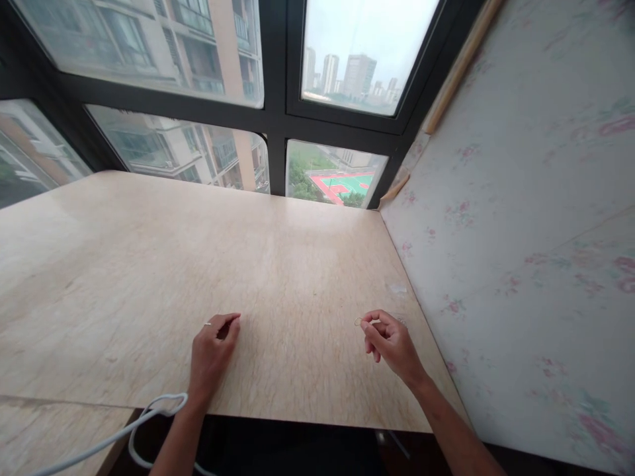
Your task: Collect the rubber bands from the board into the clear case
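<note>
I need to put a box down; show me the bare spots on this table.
Bare: the tabletop from the windows to the left hand and right hand. Busiest: near edge, with both hands and the white cable.

Head camera looks forward and down, close over the tabletop (149,264), toward the window (278,125).

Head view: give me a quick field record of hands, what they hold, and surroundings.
left hand: left hand rests on the tabletop, fingertips pinching a small pale object, too small to identify
right hand: right hand on the tabletop, fingertips at a small thin ring-like object
surface: beige marble-patterned tabletop
cable: white cable looped at the near edge, beside the left wrist
back: dark-framed window
right side: floral wall
</note>
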Demonstrator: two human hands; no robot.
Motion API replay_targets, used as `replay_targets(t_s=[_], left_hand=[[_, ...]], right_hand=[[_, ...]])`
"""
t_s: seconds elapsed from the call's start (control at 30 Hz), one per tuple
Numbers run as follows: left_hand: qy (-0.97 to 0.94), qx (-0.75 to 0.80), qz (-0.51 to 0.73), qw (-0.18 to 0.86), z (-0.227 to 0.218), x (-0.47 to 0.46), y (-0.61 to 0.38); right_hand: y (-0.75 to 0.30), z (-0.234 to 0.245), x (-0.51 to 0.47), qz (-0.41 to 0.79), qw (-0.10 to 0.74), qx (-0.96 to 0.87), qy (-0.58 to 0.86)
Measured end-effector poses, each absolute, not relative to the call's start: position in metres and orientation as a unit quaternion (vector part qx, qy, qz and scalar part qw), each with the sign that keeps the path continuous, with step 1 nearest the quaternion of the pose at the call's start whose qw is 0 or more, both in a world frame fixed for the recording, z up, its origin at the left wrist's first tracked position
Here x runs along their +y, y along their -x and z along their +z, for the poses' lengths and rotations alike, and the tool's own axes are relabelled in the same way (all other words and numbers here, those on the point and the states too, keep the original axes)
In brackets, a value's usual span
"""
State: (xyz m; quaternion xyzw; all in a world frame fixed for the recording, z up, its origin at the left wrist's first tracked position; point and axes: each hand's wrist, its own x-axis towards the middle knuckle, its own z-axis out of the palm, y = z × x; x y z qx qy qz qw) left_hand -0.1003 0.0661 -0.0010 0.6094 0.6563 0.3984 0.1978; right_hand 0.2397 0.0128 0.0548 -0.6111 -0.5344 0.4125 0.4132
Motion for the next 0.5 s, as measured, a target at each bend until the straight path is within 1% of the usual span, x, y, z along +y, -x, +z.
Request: replay_targets(t_s=[0.3, 0.5], left_hand=[[-0.622, 0.667, 0.368, 0.181, 0.004, 0.064, 0.1], [-0.627, 0.681, 0.344, 0.156, 0.003, 0.067, 0.101]], right_hand=[[-0.287, 0.039, -0.021, 0.374, 0.413, -0.503, 0.661], [-0.316, 0.029, -0.042, 0.326, 0.372, -0.493, 0.715]])
